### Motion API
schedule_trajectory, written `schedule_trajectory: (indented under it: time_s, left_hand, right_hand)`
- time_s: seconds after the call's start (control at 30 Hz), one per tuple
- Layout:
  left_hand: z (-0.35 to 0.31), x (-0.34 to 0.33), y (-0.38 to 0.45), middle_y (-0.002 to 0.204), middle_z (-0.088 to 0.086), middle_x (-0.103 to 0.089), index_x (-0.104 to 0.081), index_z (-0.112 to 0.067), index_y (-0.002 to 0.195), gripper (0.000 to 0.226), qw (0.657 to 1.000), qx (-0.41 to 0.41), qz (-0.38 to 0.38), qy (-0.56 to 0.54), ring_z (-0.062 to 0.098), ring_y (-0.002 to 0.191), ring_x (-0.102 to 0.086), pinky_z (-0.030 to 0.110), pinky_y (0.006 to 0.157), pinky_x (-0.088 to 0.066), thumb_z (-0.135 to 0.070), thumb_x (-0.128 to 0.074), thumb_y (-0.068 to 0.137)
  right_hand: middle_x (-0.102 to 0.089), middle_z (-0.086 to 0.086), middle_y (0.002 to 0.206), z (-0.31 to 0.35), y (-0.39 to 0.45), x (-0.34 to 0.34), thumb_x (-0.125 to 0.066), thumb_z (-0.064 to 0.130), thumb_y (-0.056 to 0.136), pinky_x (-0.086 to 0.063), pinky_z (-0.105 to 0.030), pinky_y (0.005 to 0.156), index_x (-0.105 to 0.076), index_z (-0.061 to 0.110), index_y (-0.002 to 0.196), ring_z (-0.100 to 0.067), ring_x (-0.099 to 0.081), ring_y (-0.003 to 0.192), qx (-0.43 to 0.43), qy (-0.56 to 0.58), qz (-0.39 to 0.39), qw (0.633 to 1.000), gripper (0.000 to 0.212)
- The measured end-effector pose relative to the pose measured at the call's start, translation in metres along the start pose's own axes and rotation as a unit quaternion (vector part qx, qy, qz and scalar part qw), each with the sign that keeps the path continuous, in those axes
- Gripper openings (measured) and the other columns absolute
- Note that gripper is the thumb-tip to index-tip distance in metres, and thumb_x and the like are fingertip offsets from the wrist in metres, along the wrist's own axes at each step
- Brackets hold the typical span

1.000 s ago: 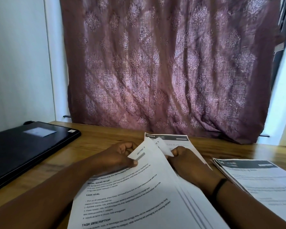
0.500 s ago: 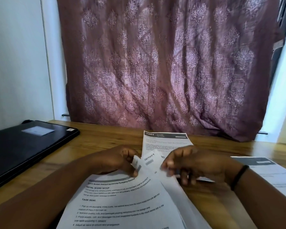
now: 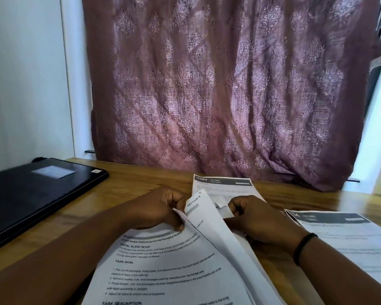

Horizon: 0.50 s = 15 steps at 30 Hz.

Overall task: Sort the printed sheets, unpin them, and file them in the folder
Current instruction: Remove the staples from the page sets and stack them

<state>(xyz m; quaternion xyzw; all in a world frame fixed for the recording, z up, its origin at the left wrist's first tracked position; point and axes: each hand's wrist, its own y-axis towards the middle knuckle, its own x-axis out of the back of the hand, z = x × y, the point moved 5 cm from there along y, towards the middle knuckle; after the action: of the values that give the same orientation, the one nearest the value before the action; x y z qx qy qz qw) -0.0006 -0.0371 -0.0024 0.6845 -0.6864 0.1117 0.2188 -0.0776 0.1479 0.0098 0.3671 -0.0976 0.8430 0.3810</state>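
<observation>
Grip: where both hands meet at the top corner of the pinned sheets [image 3: 174, 267], the left hand [image 3: 161, 208] pinches the front page's corner, fingers curled tight.
Right grip: the right hand [image 3: 255, 219] curls round a small torn-edged corner of an inner page; a black band circles its wrist.
Sheets: thin white paper, printed text, one leaf fanned up with "SECTION 9" handwritten on it.
Position: at 6 o'clock on the wooden tabletop [image 3: 141, 181].
Nearby: single sheet [image 3: 222, 183] at 12 o'clock, partly hidden by the hands; paper stack [image 3: 348, 236] at 3 o'clock.
Black folder [image 3: 35, 194]: flat, smooth, rounded corners, at 9 o'clock.
Behind: patterned mauve curtain [image 3: 229, 84].
</observation>
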Motion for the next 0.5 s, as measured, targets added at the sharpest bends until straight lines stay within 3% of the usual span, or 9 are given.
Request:
schedule_trajectory:
  time_s: [0.1, 0.2, 0.3, 0.4, 0.5]
  left_hand:
    - [0.002, 0.003, 0.001, 0.058, -0.004, -0.064, -0.058, -0.015, 0.053, 0.043, 1.0, 0.004, -0.006, 0.001, 0.007, 0.056, -0.059, 0.02, 0.059, -0.047, 0.025, -0.071, 0.063]
    - [0.004, 0.005, 0.002, 0.056, -0.006, -0.061, -0.054, -0.006, 0.06, 0.035, 1.0, 0.017, -0.016, 0.007, 0.003, 0.051, -0.055, 0.015, 0.052, -0.043, 0.026, -0.069, 0.065]
    - [0.005, 0.007, 0.001, 0.057, -0.003, -0.06, -0.052, -0.004, 0.061, 0.035, 0.999, 0.028, -0.024, -0.007, 0.003, 0.049, -0.055, 0.015, 0.05, -0.043, 0.028, -0.066, 0.065]
    - [0.007, 0.01, 0.001, 0.071, 0.012, -0.06, -0.056, -0.007, 0.061, 0.031, 0.999, 0.021, -0.024, -0.004, 0.017, 0.063, -0.058, 0.021, 0.059, -0.045, 0.019, -0.073, 0.06]
    - [0.009, 0.011, 0.001, 0.075, 0.013, -0.058, -0.058, -0.014, 0.057, 0.026, 0.999, 0.025, -0.025, -0.01, 0.024, 0.071, -0.053, 0.027, 0.064, -0.042, 0.006, -0.075, 0.052]
  right_hand:
    - [-0.049, 0.012, 0.038, -0.005, 0.003, 0.005, -0.079, 0.017, 0.077, -0.034, -0.015, 0.041, -0.045, 0.018, 0.054, 0.002, -0.042, 0.034, -0.013, 0.049, -0.02, 0.999, 0.041]
    - [-0.056, 0.012, 0.041, -0.016, 0.007, 0.012, -0.078, 0.011, 0.078, -0.035, -0.011, 0.039, -0.057, 0.017, 0.053, 0.003, -0.048, 0.035, -0.021, 0.102, -0.031, 0.994, 0.033]
    - [-0.067, 0.012, 0.055, -0.023, 0.008, 0.016, -0.074, 0.017, 0.083, -0.043, -0.014, 0.05, -0.069, 0.018, 0.063, -0.002, -0.06, 0.052, -0.042, 0.079, -0.03, 0.996, 0.021]
    - [-0.075, 0.002, 0.076, -0.034, 0.015, 0.019, -0.066, 0.013, 0.089, -0.049, -0.024, 0.065, -0.074, 0.016, 0.079, -0.014, -0.069, 0.068, -0.038, 0.079, -0.022, 0.996, 0.013]
    - [-0.076, 0.001, 0.084, -0.038, 0.015, 0.032, -0.065, 0.017, 0.089, -0.049, -0.024, 0.063, -0.071, 0.014, 0.094, -0.01, -0.067, 0.069, -0.021, 0.034, -0.03, 0.999, 0.009]
